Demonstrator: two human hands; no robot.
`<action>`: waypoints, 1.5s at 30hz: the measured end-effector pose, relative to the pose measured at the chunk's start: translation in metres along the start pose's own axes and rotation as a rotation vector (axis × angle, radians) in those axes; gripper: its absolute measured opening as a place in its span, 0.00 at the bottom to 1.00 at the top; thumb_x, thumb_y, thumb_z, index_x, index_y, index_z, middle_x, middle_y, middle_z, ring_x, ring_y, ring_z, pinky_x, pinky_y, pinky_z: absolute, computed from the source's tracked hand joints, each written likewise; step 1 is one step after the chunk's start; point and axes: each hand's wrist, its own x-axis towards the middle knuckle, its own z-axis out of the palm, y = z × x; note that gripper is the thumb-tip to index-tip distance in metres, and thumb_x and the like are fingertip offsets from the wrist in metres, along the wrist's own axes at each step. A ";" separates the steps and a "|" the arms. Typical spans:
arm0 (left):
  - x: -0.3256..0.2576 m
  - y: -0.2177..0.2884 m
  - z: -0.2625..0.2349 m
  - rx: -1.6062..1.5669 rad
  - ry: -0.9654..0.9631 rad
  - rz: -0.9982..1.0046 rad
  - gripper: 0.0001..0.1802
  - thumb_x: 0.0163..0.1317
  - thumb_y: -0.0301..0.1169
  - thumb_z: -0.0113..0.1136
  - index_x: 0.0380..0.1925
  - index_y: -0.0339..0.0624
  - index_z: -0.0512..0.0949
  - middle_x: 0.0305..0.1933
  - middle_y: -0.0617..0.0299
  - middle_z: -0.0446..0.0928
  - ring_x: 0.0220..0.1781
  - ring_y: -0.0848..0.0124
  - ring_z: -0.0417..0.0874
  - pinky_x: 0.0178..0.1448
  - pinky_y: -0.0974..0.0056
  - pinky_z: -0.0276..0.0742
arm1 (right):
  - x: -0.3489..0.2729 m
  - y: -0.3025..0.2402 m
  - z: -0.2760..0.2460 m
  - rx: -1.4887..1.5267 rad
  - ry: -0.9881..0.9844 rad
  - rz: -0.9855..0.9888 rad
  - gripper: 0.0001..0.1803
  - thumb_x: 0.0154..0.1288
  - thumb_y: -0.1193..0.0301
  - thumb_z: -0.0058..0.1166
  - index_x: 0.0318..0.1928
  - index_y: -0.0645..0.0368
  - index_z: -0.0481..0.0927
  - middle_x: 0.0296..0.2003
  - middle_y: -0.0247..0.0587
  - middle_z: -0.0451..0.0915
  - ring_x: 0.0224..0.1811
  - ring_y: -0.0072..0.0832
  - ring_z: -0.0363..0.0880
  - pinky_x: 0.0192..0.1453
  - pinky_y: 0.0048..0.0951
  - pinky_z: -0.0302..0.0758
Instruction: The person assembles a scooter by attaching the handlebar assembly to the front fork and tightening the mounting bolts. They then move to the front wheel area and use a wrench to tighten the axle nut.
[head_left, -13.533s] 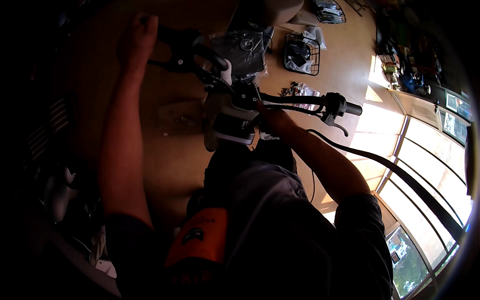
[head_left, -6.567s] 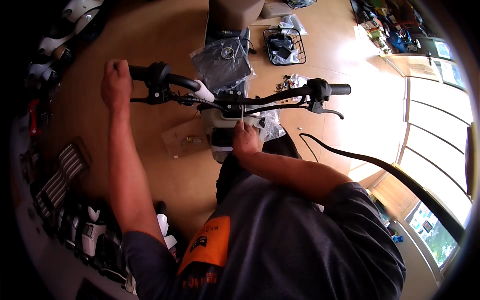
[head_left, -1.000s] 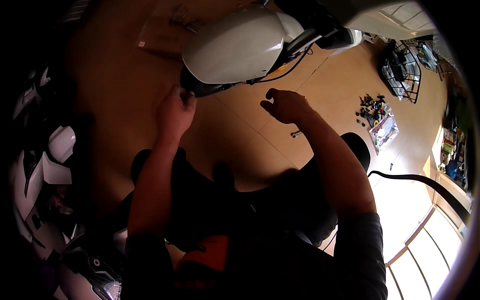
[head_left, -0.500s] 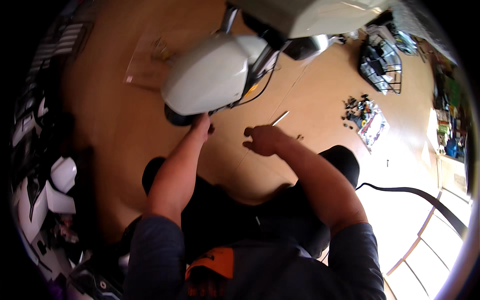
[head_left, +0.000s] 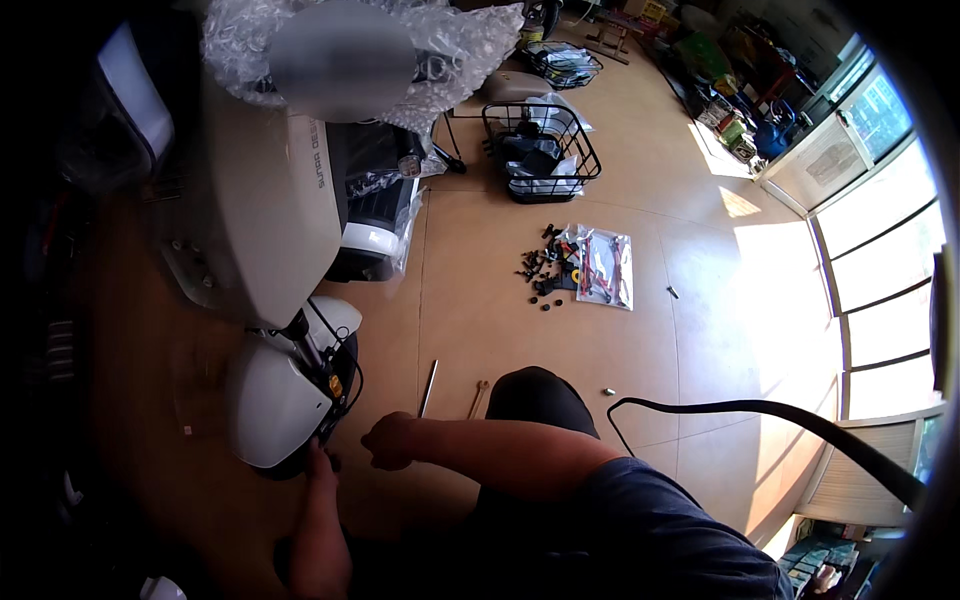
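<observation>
The cream scooter body point(head_left: 265, 215) stands tall at the left, its top wrapped in bubble wrap point(head_left: 400, 50), and its long line runs down toward the person, ending in the white front fender point(head_left: 268, 405) over the dark front wheel point(head_left: 335, 395). That fender and wheel sit just ahead and to the left of both hands. The left hand point(head_left: 320, 462) is the nearer one: its fingertips touch the lower rim of the wheel under the fender, though whether they pinch anything I cannot tell. The right hand point(head_left: 392, 440) hangs just beside the wheel, to its right, curled into a loose fist; anything inside it is hidden. On the wooden floor point(head_left: 500, 330) a thin metal rod point(head_left: 428, 388) lies just beyond the right hand, pointing away from the person. Farther off are a wire basket point(head_left: 540, 150) and a scatter of small black parts point(head_left: 545, 275).
</observation>
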 end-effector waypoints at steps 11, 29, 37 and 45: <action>0.015 -0.013 0.008 -0.114 0.040 0.079 0.18 0.76 0.50 0.50 0.41 0.47 0.74 0.32 0.62 0.76 0.31 0.66 0.80 0.36 0.58 0.79 | 0.005 0.007 -0.002 -0.029 -0.008 0.023 0.28 0.72 0.51 0.51 0.61 0.59 0.76 0.54 0.51 0.84 0.59 0.48 0.82 0.61 0.49 0.77; 0.000 -0.008 0.004 0.958 0.270 0.697 0.29 0.78 0.41 0.45 0.69 0.29 0.66 0.69 0.36 0.71 0.70 0.40 0.72 0.72 0.45 0.67 | 0.017 -0.004 0.005 -0.034 -0.039 -0.021 0.29 0.72 0.51 0.52 0.62 0.59 0.77 0.54 0.50 0.84 0.60 0.47 0.81 0.62 0.48 0.77; -0.019 0.000 0.003 1.039 0.193 0.772 0.29 0.79 0.45 0.41 0.65 0.31 0.70 0.67 0.35 0.72 0.68 0.39 0.73 0.70 0.45 0.69 | 0.018 0.000 0.004 -0.047 -0.038 -0.019 0.29 0.71 0.51 0.50 0.62 0.58 0.76 0.54 0.50 0.84 0.60 0.47 0.81 0.62 0.48 0.77; -0.006 -0.002 0.002 1.045 0.129 0.671 0.29 0.79 0.44 0.41 0.65 0.31 0.70 0.68 0.34 0.72 0.69 0.40 0.72 0.71 0.45 0.68 | 0.018 0.009 0.005 -0.045 -0.067 0.011 0.29 0.71 0.52 0.51 0.62 0.60 0.76 0.55 0.51 0.84 0.60 0.47 0.81 0.62 0.48 0.77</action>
